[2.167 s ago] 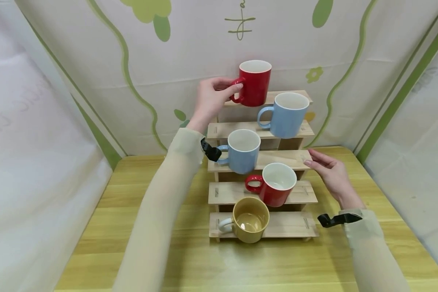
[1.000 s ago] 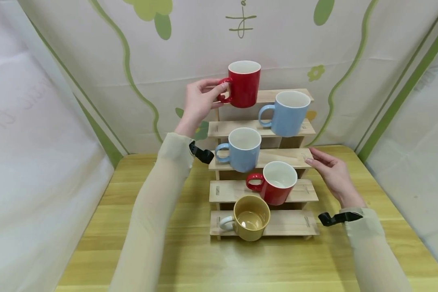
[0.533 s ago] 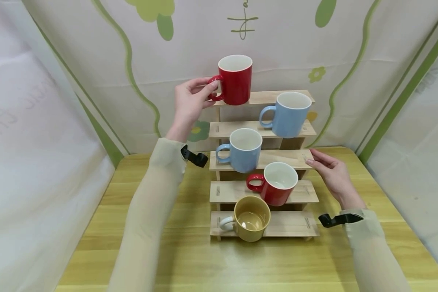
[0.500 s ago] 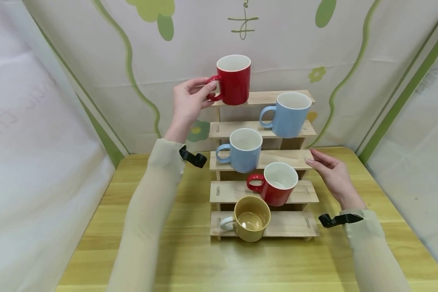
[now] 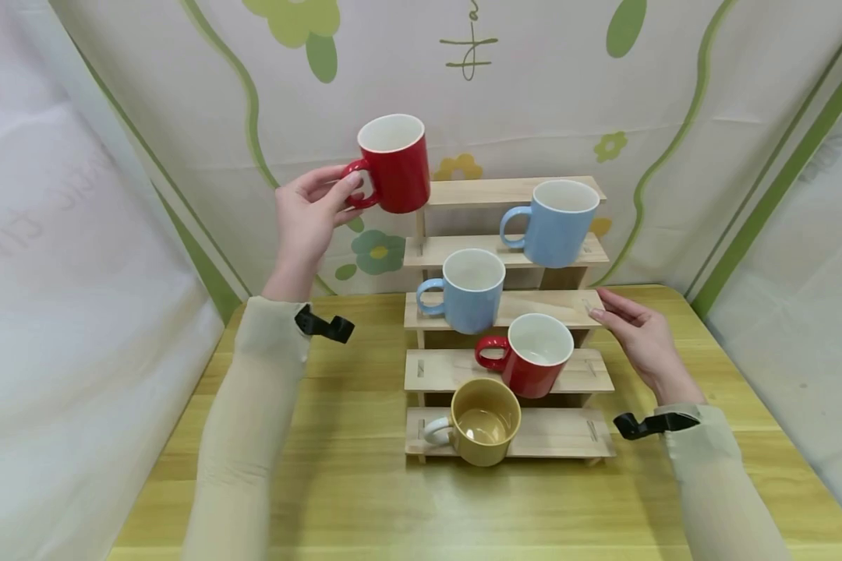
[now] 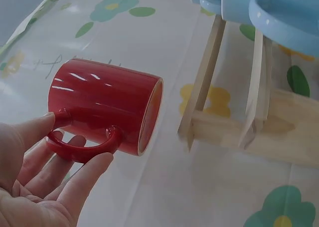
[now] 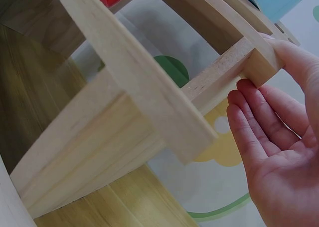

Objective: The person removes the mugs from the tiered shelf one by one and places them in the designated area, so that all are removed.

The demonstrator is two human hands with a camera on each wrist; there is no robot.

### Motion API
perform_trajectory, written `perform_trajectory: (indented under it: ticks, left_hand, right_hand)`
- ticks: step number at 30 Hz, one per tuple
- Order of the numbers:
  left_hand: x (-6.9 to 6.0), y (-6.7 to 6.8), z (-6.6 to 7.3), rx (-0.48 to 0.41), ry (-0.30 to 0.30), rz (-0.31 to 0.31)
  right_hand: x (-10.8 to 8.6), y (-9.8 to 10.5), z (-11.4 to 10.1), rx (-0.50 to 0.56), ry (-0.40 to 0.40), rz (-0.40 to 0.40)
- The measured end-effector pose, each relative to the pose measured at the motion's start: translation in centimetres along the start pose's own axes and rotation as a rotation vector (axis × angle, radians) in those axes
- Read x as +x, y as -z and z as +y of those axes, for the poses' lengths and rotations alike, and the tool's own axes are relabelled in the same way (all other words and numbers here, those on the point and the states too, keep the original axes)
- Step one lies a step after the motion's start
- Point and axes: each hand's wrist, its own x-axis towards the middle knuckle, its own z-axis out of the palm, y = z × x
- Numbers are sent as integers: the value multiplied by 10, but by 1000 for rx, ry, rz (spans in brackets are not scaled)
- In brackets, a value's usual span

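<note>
**My left hand (image 5: 307,222) holds a glossy red cylindrical mug with a white inside (image 5: 396,179) beside a stepped rack of pale bare wood (image 5: 547,305)**

Nearest me is the yellowish wood-grain surface (image 5: 365,499). On the lowest shelf sits a mustard-yellow round mug with a white handle (image 5: 484,436); on the second, a red mug with a white inside (image 5: 529,375).

At the third shelf, my right hand (image 5: 642,339) pinches the board's right end between thumb and fingers, the other fingers fairly straight. On that shelf stands a light-blue mug with a white inside (image 5: 472,304), and one step up, towards the right, a matching light-blue mug (image 5: 557,234).

Farther off, my left thumb and fingers are closed on the held mug's looped red handle. The mug is in the air near the top shelf's left end, apart from the wood, its mouth up; its wall is plain and shiny, with light streaks in the left wrist view.

My sleeves run off the bottom edge. The left wrist view cuts off both blue mugs and hides the held mug's interior; the head view hides its base. In the right wrist view, one fingertip disappears behind the board. At the back, the lettering on the white flower-printed cloth (image 5: 533,93) is cut off.
</note>
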Motion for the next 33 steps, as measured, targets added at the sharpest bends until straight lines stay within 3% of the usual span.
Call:
perform_trajectory:
  ticks: [8, 13, 20, 33]
  left_hand:
    - [-14, 30, 5, 6, -2, 31]
    - [-19, 43, -3, 35, 17, 68]
    - [-28, 59, -29, 58, 60, 105]
    - [-53, 82, -90, 24, 64, 197]
  right_hand:
    - [0, 1, 1, 92, 40, -29]
    - [1, 3, 1, 126, 50, -33]
    - [0, 3, 3, 175, 59, -55]
    - [1, 2, 3, 199, 63, -56]
